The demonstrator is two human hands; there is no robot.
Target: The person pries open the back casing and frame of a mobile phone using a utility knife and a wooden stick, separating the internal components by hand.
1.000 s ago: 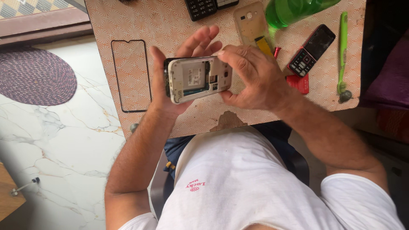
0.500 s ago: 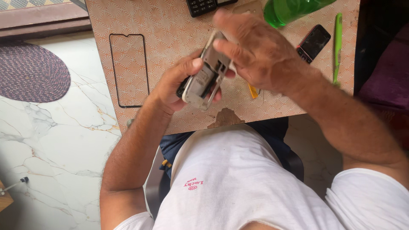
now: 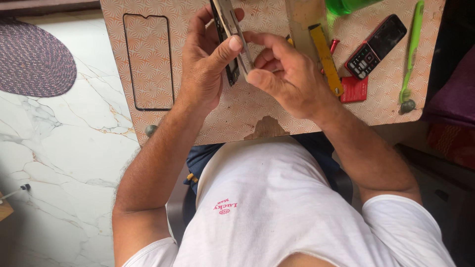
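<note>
Your left hand (image 3: 205,64) and right hand (image 3: 284,74) both pinch the opened phone (image 3: 231,39) edge-on between them; a loosened grip could drop it.

On the table (image 3: 257,111), screen glass (image 3: 148,62) lies left, keypad phone (image 3: 376,45) right.

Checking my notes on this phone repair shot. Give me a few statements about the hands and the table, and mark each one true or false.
1. Both hands hold the opened phone on edge. True: left hand and right hand grip it.
2. The keypad phone is in the right hand. False: it lies on the table.
3. A black screen frame lies flat, left of the hands. True.
4. The green toothbrush lies on the floor. False: it lies on the table's right side.
</note>
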